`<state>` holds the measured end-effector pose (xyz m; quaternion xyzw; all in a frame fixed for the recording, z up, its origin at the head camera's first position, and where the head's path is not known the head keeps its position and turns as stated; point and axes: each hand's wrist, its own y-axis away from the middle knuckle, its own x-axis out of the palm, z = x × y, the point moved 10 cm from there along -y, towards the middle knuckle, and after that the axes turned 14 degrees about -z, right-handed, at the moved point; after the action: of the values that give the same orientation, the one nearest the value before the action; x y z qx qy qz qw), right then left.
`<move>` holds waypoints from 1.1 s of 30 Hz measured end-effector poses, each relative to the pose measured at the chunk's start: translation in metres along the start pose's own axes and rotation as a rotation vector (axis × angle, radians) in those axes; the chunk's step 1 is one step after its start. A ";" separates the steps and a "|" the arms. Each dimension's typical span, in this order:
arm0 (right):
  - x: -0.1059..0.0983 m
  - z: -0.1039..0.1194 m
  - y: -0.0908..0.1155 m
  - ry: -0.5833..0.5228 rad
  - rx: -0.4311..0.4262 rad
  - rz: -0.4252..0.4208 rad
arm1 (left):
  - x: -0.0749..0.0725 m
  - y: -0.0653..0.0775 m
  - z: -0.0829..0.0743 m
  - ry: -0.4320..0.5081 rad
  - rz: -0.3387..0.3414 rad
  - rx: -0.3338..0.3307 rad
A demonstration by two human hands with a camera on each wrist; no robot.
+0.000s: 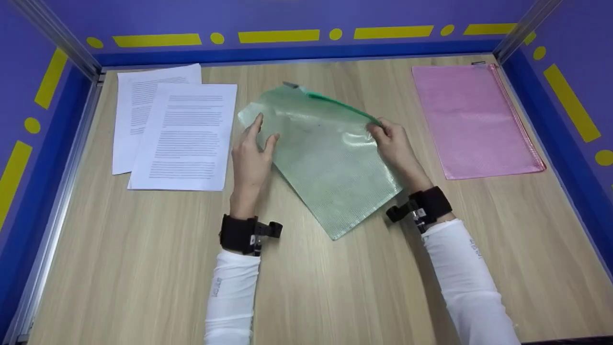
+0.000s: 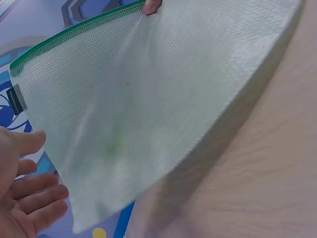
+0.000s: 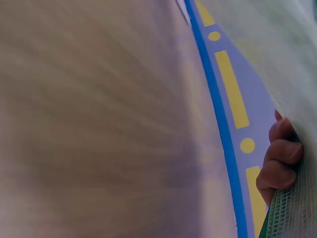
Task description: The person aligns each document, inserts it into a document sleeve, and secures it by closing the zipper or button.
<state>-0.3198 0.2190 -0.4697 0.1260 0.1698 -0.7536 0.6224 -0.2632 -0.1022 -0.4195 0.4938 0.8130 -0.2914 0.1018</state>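
A translucent green mesh zip pouch [image 1: 330,158] is held up at a slant over the middle of the table. My right hand [image 1: 395,146] pinches its edge near one end of the green zip [image 1: 342,103]; curled fingers [image 3: 280,166] show there in the right wrist view. At the pouch's left side my left hand [image 1: 253,155] is spread, thumb apart from the fingers. In the left wrist view that hand [image 2: 25,186] stands beside the pouch [image 2: 124,109], holding nothing. A small dark tab [image 2: 16,100] sits at the zip's far end.
Two overlapping printed sheets [image 1: 184,139] lie on the table at the left. On the right lies a pink mesh zip pouch [image 1: 479,122]. Purple and blue panels [image 1: 297,14] with yellow marks border the table at the back and sides.
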 end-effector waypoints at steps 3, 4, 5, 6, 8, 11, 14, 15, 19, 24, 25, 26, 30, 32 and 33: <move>-0.007 -0.004 0.000 -0.061 0.049 -0.085 | 0.010 0.003 0.006 -0.025 0.080 -0.055; -0.009 -0.005 0.001 -0.081 0.071 -0.113 | 0.013 0.005 0.008 -0.028 0.107 -0.076; -0.011 -0.006 0.002 -0.104 0.096 -0.137 | 0.016 0.006 0.009 -0.030 0.133 -0.098; -0.012 -0.009 0.004 -0.136 0.126 -0.157 | 0.018 0.007 0.011 -0.028 0.158 -0.119; -0.014 -0.012 0.007 -0.181 0.175 -0.197 | 0.024 0.011 0.014 -0.012 0.210 -0.161; -0.016 -0.015 0.013 -0.237 0.223 -0.255 | 0.032 0.016 0.018 -0.019 0.282 -0.195; -0.019 -0.015 0.018 -0.246 0.226 -0.304 | 0.041 0.022 0.020 -0.031 0.335 -0.211; -0.020 -0.015 0.019 -0.251 0.230 -0.318 | 0.043 0.024 0.020 -0.036 0.351 -0.212; -0.025 -0.023 0.023 -0.291 0.283 -0.355 | 0.050 0.028 0.012 -0.031 0.373 -0.191; -0.022 -0.027 0.028 -0.329 0.329 -0.338 | 0.053 0.033 -0.001 0.029 0.389 -0.159; -0.021 -0.026 0.029 -0.325 0.329 -0.329 | 0.054 0.034 -0.002 0.048 0.399 -0.163; -0.019 -0.026 0.030 -0.324 0.331 -0.320 | 0.055 0.034 -0.002 0.064 0.410 -0.167; -0.010 -0.026 0.031 -0.287 0.348 -0.260 | 0.052 0.034 0.001 0.119 0.401 -0.185; -0.004 -0.025 0.031 -0.270 0.359 -0.218 | 0.048 0.032 0.003 0.130 0.373 -0.188; -0.002 -0.024 0.031 -0.261 0.362 -0.196 | 0.047 0.031 0.004 0.130 0.358 -0.186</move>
<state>-0.2893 0.2257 -0.4943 0.1201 -0.0382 -0.8384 0.5303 -0.2603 -0.0594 -0.4556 0.6366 0.7405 -0.1598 0.1443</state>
